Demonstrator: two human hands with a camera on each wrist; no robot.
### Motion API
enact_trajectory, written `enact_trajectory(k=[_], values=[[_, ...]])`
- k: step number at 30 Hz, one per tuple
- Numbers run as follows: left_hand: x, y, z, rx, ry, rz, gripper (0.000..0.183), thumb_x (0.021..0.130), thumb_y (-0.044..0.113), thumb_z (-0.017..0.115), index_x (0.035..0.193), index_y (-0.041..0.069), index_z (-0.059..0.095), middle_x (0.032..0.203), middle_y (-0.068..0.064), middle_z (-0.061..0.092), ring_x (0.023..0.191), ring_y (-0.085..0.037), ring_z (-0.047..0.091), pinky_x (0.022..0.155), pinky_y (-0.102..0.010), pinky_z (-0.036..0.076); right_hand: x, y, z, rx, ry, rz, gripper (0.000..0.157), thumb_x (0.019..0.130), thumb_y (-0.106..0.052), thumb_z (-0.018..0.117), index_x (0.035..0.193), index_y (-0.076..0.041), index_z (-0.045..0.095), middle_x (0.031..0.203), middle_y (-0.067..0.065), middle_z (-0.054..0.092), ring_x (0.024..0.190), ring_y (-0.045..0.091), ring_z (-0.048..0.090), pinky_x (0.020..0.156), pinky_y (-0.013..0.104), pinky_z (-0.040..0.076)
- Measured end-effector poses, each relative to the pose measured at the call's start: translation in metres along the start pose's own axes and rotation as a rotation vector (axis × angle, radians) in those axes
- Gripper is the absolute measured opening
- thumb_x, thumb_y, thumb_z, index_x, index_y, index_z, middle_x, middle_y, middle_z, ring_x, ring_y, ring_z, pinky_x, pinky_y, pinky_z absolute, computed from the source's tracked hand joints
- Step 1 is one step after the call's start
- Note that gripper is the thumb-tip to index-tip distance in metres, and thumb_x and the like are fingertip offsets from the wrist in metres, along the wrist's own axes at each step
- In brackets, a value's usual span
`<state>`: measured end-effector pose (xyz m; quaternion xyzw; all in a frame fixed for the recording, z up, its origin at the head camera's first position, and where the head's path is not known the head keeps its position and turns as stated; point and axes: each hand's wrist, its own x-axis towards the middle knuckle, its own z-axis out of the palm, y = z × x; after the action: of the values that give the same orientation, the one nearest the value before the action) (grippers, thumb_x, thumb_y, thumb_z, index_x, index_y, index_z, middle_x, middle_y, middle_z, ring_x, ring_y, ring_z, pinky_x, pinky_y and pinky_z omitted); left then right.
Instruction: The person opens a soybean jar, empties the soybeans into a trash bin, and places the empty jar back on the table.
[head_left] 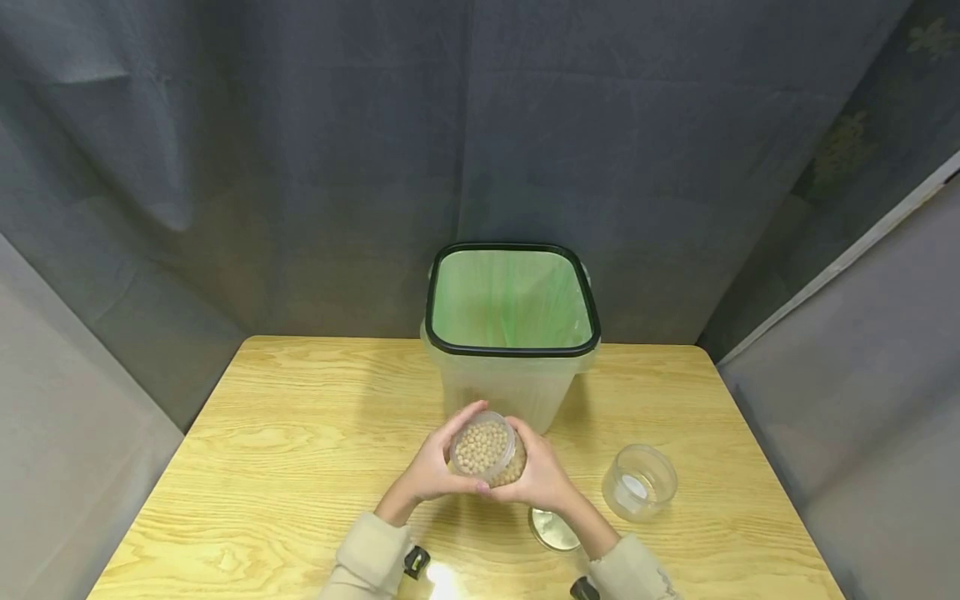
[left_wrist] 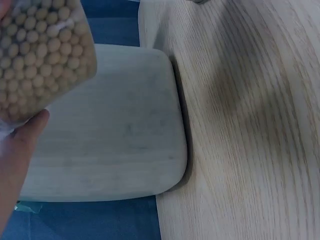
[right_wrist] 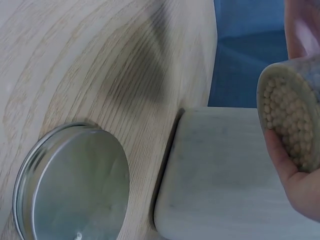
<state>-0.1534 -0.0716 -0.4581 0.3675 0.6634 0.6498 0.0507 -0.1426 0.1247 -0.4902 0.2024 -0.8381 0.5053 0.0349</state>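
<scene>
Gripping a clear jar [head_left: 513, 467] of beige beans [head_left: 481, 447] are both hands [head_left: 433, 468] [head_left: 543, 477].

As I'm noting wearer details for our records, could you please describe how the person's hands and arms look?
The left hand and right hand are bare, with no gloves. The left sleeve and right sleeve are cream, the right one with faint dark markings. A small black device shows at the left wrist, and another black device at the right.
</scene>
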Motion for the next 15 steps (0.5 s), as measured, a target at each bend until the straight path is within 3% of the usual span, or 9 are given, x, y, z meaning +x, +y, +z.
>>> enact_trajectory(k=[5, 11, 15], values=[[0.000, 0.002, 0.005, 0.055, 0.076, 0.005, 0.085, 0.058, -0.012, 0.076, 0.131, -0.016, 0.032, 0.131, -0.035, 0.034, 0.117, -0.045, 0.038, 0.098, -0.046, 0.034, 0.002, 0.000, 0.000, -0.029, 0.008, -0.042, 0.087, 0.050, -0.028, 0.087, 0.123, -0.008, 0.045, 0.112, 0.003, 0.057, 0.097, 0.019, 0.056, 0.081, 0.038, 0.047], [-0.002, 0.009, 0.010, 0.199, 0.192, -0.008, 0.082, 0.058, -0.001, 0.080, 0.129, -0.010, 0.040, 0.126, -0.028, 0.044, 0.112, -0.041, 0.046, 0.092, -0.047, 0.040, 0.005, -0.008, -0.007, -0.131, 0.009, -0.101, 0.087, 0.049, -0.024, 0.087, 0.122, -0.006, 0.044, 0.111, 0.004, 0.056, 0.097, 0.020, 0.057, 0.081, 0.040, 0.048], [0.001, 0.019, 0.012, 0.217, 0.205, 0.037, 0.083, 0.058, 0.002, 0.080, 0.129, -0.012, 0.039, 0.124, -0.030, 0.043, 0.110, -0.043, 0.046, 0.090, -0.047, 0.042, 0.008, -0.021, -0.015, -0.212, 0.027, -0.164, 0.086, 0.049, -0.029, 0.086, 0.121, -0.005, 0.046, 0.108, 0.005, 0.057, 0.095, 0.019, 0.058, 0.079, 0.037, 0.050]])
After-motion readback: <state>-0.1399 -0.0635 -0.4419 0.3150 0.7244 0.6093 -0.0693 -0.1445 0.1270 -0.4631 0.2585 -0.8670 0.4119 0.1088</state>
